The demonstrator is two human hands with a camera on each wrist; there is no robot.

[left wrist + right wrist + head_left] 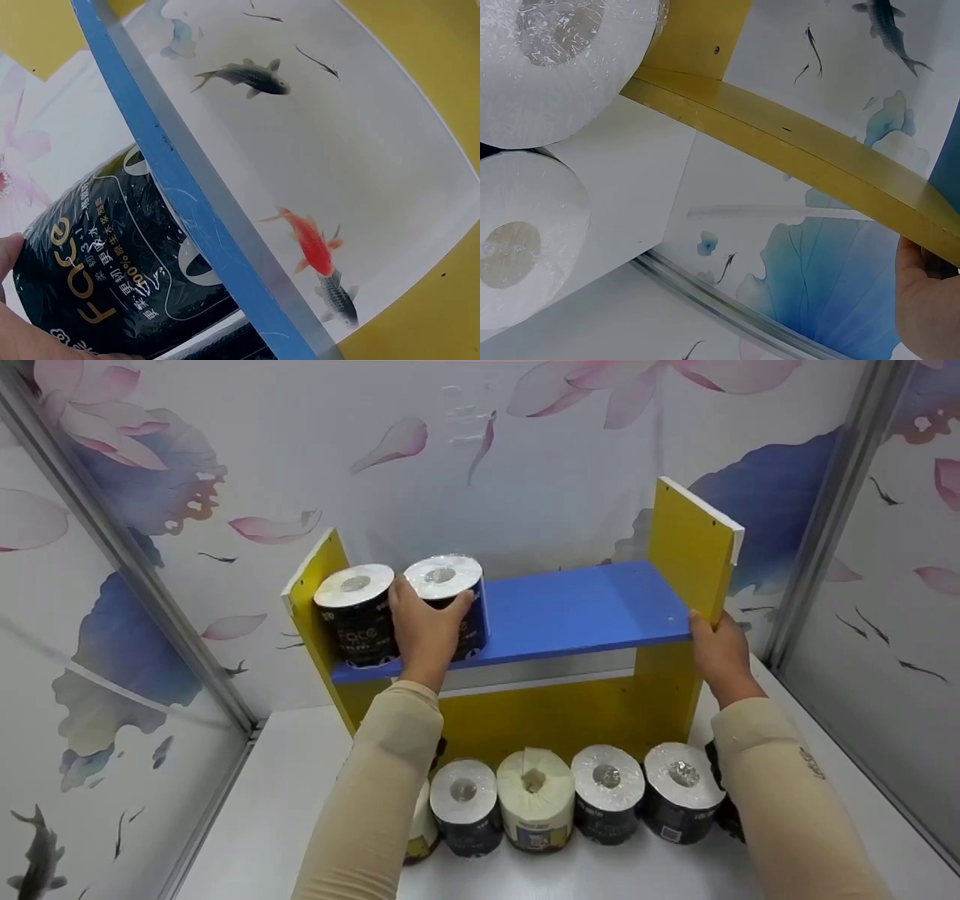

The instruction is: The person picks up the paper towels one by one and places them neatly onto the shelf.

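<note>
On the blue shelf board [585,607], at its left end, stand two black-wrapped paper rolls with white tops. My left hand [427,626] grips the right one [444,577], fingers at its left side and thumb at its right front; the other roll [356,619] stands beside the yellow left side panel [319,585]. In the left wrist view the held roll [112,262] meets the shelf's blue edge [187,180], with part of the left hand [30,330] on it. My right hand [721,656] holds the yellow right side panel [690,547] by its front edge, also seen in the right wrist view [930,300].
Along the front of the yellow and blue unit, several rolls stand in a row on the white table [292,765], among them a cream roll [535,802] and a black-wrapped roll [682,795]. Patterned wall panels [525,472] with metal frame posts [832,510] surround the table.
</note>
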